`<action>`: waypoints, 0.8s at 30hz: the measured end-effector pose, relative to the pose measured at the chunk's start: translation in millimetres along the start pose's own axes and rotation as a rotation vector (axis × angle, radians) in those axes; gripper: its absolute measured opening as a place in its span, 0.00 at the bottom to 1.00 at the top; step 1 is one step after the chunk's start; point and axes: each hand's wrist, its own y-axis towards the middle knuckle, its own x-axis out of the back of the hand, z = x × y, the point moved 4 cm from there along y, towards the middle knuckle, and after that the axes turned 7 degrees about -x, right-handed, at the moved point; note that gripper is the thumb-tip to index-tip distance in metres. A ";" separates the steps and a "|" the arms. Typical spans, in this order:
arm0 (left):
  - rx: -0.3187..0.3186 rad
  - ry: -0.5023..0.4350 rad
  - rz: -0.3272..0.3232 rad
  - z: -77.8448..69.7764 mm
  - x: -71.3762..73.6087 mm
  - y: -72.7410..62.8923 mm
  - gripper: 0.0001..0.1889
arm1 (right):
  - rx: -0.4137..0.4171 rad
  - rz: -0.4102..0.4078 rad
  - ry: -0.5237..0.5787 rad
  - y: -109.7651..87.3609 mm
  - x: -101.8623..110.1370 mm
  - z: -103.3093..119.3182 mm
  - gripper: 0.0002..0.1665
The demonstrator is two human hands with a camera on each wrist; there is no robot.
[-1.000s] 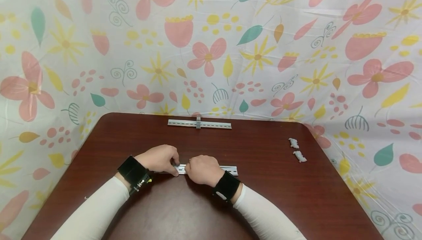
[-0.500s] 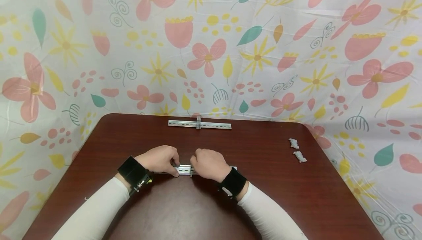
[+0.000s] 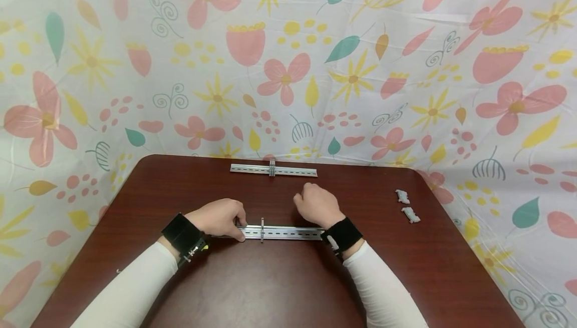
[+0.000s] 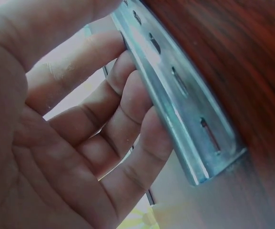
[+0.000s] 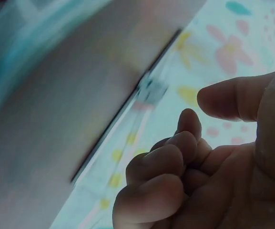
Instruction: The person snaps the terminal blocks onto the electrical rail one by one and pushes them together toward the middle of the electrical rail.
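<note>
Head view: bright, glare on tabletop [image 3: 252, 288]. Left wrist: highlights on rail [image 4: 175, 102]. Right wrist: right hand [image 5: 218, 176] dark, backdrop [image 5: 251, 40] blurred.

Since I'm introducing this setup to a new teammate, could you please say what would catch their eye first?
Probably the flower-patterned backdrop, rising behind the dark brown table. Next would be the nearer slotted rail, lying across mid-table, which the left hand grips. Farther right, the right hand holds nothing.

From my remote feeds, I can read no lettering, label, brand, number or sign anywhere.
</note>
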 end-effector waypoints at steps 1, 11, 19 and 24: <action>0.000 -0.003 0.000 -0.1 -0.1 0.0 0.12 | -0.016 -0.013 -0.009 2.1 2.5 -5.5 0.18; 0.010 0.006 0.007 0.4 -0.5 -0.3 0.12 | -0.169 -0.049 -0.026 17.3 26.7 -72.4 0.25; 0.003 -0.003 0.005 0.7 -0.3 0.3 0.12 | -0.266 -0.040 -0.056 18.7 40.5 -127.3 0.39; -0.009 -0.010 0.003 0.4 -0.5 -0.2 0.12 | -0.326 -0.040 -0.032 18.5 49.8 -164.3 0.46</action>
